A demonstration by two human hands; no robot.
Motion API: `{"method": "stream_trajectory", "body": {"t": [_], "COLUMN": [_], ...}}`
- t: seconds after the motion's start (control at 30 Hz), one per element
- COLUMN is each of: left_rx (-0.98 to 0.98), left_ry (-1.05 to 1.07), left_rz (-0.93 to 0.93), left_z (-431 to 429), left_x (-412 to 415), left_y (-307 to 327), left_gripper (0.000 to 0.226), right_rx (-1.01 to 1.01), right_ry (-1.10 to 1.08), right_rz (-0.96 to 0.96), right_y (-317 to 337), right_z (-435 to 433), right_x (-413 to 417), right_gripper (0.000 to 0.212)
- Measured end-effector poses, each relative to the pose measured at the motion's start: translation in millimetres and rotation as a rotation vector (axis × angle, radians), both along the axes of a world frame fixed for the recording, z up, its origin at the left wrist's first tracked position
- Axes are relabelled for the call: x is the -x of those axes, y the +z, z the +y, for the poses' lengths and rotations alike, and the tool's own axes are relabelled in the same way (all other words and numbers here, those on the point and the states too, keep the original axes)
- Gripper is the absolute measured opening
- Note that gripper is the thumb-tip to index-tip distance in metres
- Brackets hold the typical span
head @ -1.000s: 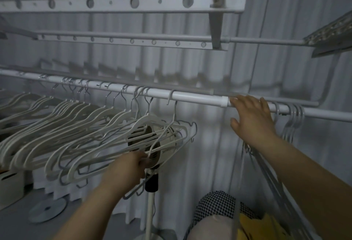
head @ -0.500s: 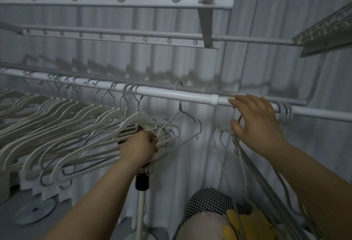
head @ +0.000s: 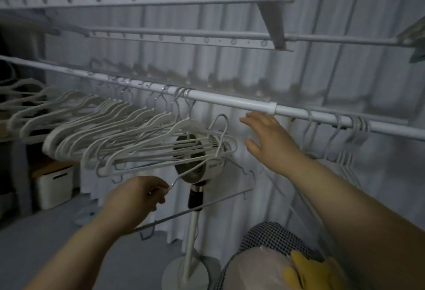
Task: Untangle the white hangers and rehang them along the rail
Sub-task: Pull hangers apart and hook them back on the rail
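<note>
White hangers of slim plastic (head: 115,138) crowd the long white metal rail (head: 241,104) above and to the left of the left hand (head: 135,197). The hand's fingers are curled tight around the shoulder of one loose thin hanger (head: 220,200), whose hook hangs just under the rail without touching it. The right hand (head: 269,142) is spread flat and holds nothing, just beneath the rail, with a smaller bunch of hanging hangers (head: 354,133) on its far side and a round white pedestal fan (head: 213,167) between the hands.
</note>
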State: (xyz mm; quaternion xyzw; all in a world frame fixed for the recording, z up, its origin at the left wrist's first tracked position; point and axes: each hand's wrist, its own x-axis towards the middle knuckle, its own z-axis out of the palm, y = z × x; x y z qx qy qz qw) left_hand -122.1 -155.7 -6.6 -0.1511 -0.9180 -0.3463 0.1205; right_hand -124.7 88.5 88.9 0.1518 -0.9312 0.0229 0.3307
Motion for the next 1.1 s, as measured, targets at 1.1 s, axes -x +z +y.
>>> {"method": "stream_trajectory", "body": {"t": [1.1], "left_rx": [-0.383], "left_ry": [-0.335], "left_rz": [-0.35], "left_z": [-127.8], "left_x": [-143.7], "left_y": [-44.1], "left_gripper": [0.021], "right_rx": [1.302], "right_ry": [0.296], "right_rz": [-0.723], "right_y": [-26.2], "right_z": [-197.0], "right_x": [-108.5], "right_gripper": [0.015]}}
